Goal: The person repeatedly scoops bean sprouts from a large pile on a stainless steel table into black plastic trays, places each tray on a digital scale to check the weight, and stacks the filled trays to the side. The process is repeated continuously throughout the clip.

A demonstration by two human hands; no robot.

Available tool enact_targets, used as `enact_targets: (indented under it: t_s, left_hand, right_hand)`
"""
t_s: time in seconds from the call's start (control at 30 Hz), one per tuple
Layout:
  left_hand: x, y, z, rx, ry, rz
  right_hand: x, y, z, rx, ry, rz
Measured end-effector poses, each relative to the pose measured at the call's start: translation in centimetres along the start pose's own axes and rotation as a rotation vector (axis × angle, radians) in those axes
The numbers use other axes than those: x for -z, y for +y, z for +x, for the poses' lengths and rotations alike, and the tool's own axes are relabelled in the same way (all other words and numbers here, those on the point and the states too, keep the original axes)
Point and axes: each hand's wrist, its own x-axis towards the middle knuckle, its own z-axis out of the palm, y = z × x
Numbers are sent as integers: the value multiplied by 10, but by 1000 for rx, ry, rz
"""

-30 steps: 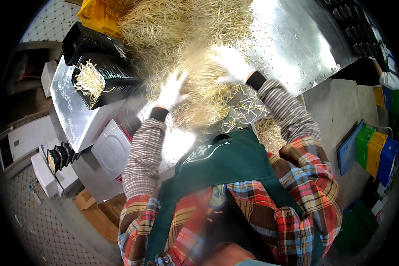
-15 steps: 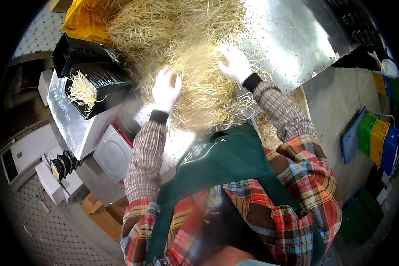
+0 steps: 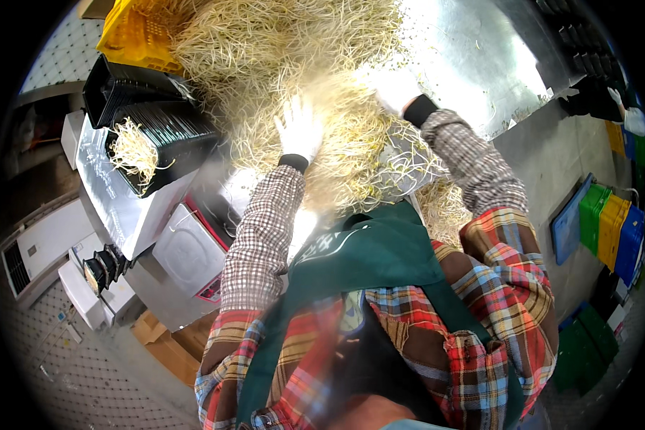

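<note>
Head view, looking down over a dark green cloth apron [image 3: 362, 247] and a red plaid shirt [image 3: 505, 287]. Across a shiny silver metal table [image 3: 473, 57], a wide, tangled heap of long, pale yellow sprouts [image 3: 287, 43], from the top of the view almost to the apron. Left hand [image 3: 299, 129], white-gloved with a black cuff: fingers spread and extended, laid on the left side of the nearer sprouts, grasping nothing visible. Right hand [image 3: 396, 89], gloved alike: at the right edge of the same heap, washed out by glare, impossible to tell whether loose or gripping. At left, beside the heap, a ribbed stack of black plastic trays [image 3: 183, 136] on its side, with a clump of pale sprouts [image 3: 134, 150] at its mouth. Beyond, a yellow perforated plastic crate [image 3: 140, 36]. Left of the left forearm, a flat grey square platform with a red edge [image 3: 188, 247]. Far right, a row of green, yellow and blue plastic bins [image 3: 609, 229]; above, another person's white-gloved hand [image 3: 615, 95]
</note>
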Motion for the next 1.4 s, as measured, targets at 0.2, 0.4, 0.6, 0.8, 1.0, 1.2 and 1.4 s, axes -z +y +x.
enact_targets:
  t_s: [0.2, 0.4, 0.6, 0.8, 1.0, 1.2, 1.4]
  left_hand:
    - [8, -6, 5, -10, -60, -61]
    - [50, -8, -34, -190, 131, -419]
    - [56, 24, -72, -252, -151, 27]
    - [26, 23, -59, -147, -115, 32]
    - [21, 26, -61, -153, -94, 53]
    - [52, 20, -67, -166, -180, -120]
    - [33, -31, -109, -106, 54, -143]
  right_hand:
    - [26, 94, -74, 38, -137, 59]
    - [-15, 48, -123, 92, 248, 144]
    - [-65, -59, -91, 54, 189, 22]
    - [-79, -49, -66, 91, 349, 45]
    - [-40, 41, -85, 151, 359, 63]
    - [-17, 61, -120, -85, 337, -344]
    - [-51, -101, -98, 280, 334, 321]
